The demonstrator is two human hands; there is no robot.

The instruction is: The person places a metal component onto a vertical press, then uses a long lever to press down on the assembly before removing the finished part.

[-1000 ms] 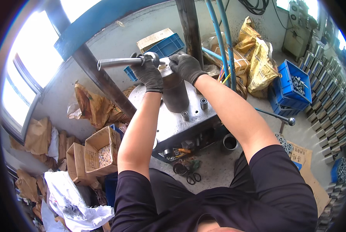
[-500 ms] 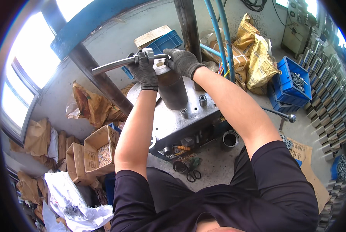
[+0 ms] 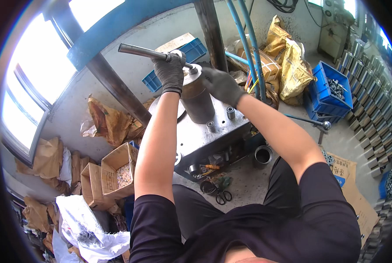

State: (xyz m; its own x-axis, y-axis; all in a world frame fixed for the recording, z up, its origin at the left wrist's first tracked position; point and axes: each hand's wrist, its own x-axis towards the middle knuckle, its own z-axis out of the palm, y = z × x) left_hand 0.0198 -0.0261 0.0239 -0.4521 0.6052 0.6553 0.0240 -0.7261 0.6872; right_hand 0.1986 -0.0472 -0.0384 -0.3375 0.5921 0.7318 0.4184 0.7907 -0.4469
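Note:
My gloved left hand [image 3: 169, 73] is closed around a steel shaft [image 3: 140, 51] with a thicker collar. The shaft tilts, its long bare end up to the left and its thin end down by the top of a dark upright metal cylinder [image 3: 197, 104]. A light metal ring or cap lies on the cylinder's top. Just right of that top, my gloved right hand [image 3: 224, 87] is smeared by motion, so its fingers are unclear. On the steel worktable [image 3: 194, 142] before the cylinder stand two small ringed metal sleeves [image 3: 230, 112].
Dark posts [image 3: 211, 37] and blue hoses [image 3: 248, 48] rise behind the table. Blue crates of metal parts [image 3: 331, 87] and stacked metal tubes [image 3: 367, 118] stand right; cardboard boxes [image 3: 118, 168] are left. A metal cup [image 3: 262, 156] and scissors [image 3: 223, 198] lie below.
The shaft's left end has swung up and its thin end has dropped toward the cylinder. My right hand has left the shaft's end and moved right and down.

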